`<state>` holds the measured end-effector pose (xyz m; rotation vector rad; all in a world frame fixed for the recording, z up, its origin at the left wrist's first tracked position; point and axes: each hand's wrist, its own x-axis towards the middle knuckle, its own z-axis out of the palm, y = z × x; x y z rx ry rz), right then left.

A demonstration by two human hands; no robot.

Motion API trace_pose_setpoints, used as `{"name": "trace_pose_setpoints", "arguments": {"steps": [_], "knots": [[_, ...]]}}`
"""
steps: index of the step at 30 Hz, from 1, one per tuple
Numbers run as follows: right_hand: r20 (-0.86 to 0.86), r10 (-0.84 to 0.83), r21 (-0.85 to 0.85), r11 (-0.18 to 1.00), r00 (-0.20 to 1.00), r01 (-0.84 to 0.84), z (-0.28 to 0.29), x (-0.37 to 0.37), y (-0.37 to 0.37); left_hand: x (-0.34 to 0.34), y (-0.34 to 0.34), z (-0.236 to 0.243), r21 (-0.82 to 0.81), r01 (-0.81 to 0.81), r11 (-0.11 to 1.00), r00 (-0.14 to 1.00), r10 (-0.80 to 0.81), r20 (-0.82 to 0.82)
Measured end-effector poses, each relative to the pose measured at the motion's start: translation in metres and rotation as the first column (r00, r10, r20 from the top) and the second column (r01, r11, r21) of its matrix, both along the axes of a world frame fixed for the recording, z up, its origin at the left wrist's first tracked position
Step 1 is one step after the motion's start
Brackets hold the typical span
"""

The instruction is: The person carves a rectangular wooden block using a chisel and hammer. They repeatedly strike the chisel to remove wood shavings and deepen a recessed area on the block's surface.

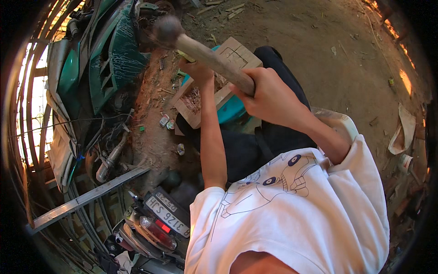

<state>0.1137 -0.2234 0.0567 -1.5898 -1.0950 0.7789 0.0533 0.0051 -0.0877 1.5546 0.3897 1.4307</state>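
My right hand (269, 96) grips the wooden handle of a hammer (214, 61), raised so its round, dark head (168, 31) is up at the upper left. My left hand (199, 72) is closed around a tool with a yellow handle (186, 56); its working end is hidden behind my hand and the wood. Below both hands lies a thick wooden block (188, 112) with a hollowed recess full of wood chips (194, 98). Lines mark a rectangle at its far end. Under the block shows a teal plastic object (232, 109), between my legs in dark trousers.
Green motorcycle fairings (114, 55) and metal parts crowd the left. A metal bar (91, 198) and a motorcycle's tail with a plate (157, 228) lie lower left. Dirt floor (337, 45) with wood scraps spreads ahead and right. A pale cloth-like piece (402, 130) lies far right.
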Motion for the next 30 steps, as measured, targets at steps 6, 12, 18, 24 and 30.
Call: {"name": "trace_pose_setpoints", "arguments": {"steps": [6, 12, 18, 24, 30], "knots": [[0.004, -0.101, 0.184, 0.978, 0.995, 0.099, 0.028, -0.005, -0.008, 0.003, -0.015, 0.021, -0.254, 0.044, 0.966, 0.993, -0.014, 0.12], [0.086, 0.003, 0.016, 1.0, 0.996, -0.005, 0.005, 0.008, -0.005, 0.012, -0.03, 0.033, -0.087, -0.188, 0.978, 0.98, 0.182, -0.082], [-0.048, -0.012, 0.075, 0.997, 0.999, 0.016, 0.028, 0.004, -0.007, 0.005, -0.035, 0.04, 0.018, -0.246, 0.969, 0.968, 0.246, -0.039], [-0.008, 0.074, -0.264, 0.962, 0.997, -0.073, 0.024, 0.01, -0.016, 0.004, -0.019, 0.03, -0.025, -0.264, 0.964, 0.957, 0.265, 0.119], [-0.073, 0.045, -0.028, 0.998, 0.996, -0.047, 0.038, 0.005, -0.015, 0.011, -0.026, 0.024, -0.188, -0.292, 0.938, 0.948, 0.31, 0.073]]}}
